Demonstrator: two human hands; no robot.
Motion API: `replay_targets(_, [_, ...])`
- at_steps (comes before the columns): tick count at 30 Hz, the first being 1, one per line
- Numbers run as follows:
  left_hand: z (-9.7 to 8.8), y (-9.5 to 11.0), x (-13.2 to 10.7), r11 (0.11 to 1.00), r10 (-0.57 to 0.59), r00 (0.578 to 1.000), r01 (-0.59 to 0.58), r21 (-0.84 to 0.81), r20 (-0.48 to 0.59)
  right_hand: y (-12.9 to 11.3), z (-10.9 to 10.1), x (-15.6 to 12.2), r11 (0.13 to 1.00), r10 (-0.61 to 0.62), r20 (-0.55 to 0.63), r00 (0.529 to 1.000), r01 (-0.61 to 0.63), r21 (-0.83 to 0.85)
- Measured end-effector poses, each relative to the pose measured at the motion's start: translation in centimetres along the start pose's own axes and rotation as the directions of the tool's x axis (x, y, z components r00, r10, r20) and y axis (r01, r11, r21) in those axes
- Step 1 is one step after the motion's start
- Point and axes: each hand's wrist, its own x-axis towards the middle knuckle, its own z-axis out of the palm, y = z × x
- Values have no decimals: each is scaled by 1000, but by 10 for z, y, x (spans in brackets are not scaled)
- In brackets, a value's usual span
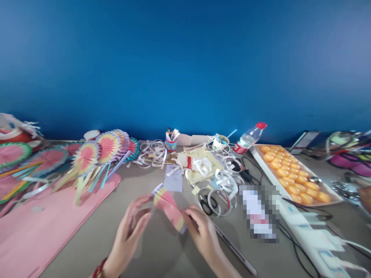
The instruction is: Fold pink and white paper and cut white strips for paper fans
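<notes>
A pleated paper strip [169, 206], coloured pink in the middle with yellow and lavender ends, is held slanted above the grey table. My right hand [203, 231] pinches it near its middle, thumb and fingers closed on the paper. At its upper left end is my left hand [130, 226], fingers curved, with a gap between thumb and fingertips. Those fingertips lie close to the paper's edge; blur hides whether they touch it. Beside my right hand lie black-handled scissors [209, 204] and a long thin metal bar [234, 249].
Finished paper fans [87, 154] rest by pink sheets [58, 216] at left. Behind are a pen cup [171, 144], tangled white strips [227, 181] and a tilted red-capped bottle [245, 141]. A tray of orange balls [290, 173], a power strip [307, 235] and cables stand right.
</notes>
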Motion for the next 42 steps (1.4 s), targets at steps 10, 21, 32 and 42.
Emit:
replay_targets(10, [42,27,3,855,-246,969,206,-476,-21,-9,19,-17,995,-16,-172,985,32,90])
replay_targets(21, [40,27,15,442,-498,826,504,-742,264,-11,18,-23,987,-127,-54,990,131,93])
replay_targets(32, [6,13,39,705,-227,698,599,-380,679,0,-26,14,761,-507,81,858,490,-426])
replay_targets(42, [-10,30,42,802,210,840,-441,403,500,4,-15,9,862,-409,63,910,408,-300])
